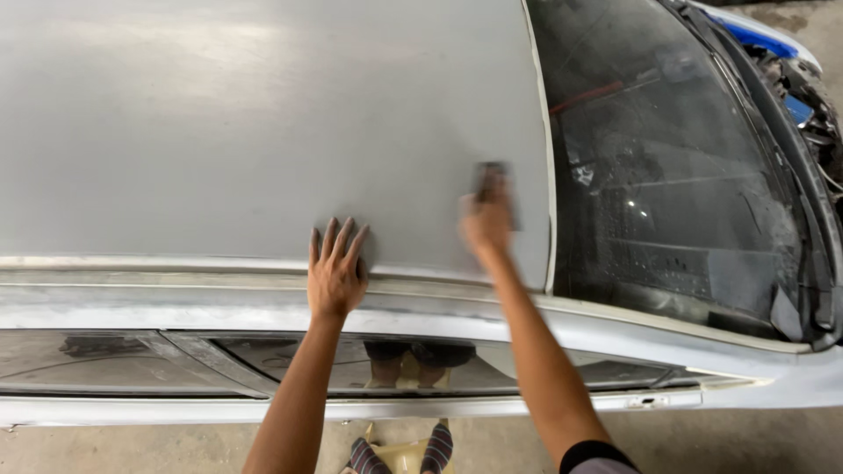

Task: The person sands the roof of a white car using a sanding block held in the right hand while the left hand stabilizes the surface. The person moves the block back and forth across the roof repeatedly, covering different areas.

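A car roof (219, 132), dull grey and matte, fills the upper left. My left hand (335, 270) lies flat on the roof near its edge, fingers spread, holding nothing. My right hand (486, 219) is blurred and presses a small dark sanding block (493, 180) against the roof close to the pale strip along the windshield. The block's lower part is hidden under my fingers.
The dark windshield (667, 175) slopes away on the right, with a wiper along its far edge. Side windows (263, 364) run below the roof rail and reflect my legs. Exposed engine-bay parts (803, 96) sit at the far right. Concrete floor (132, 448) is below.
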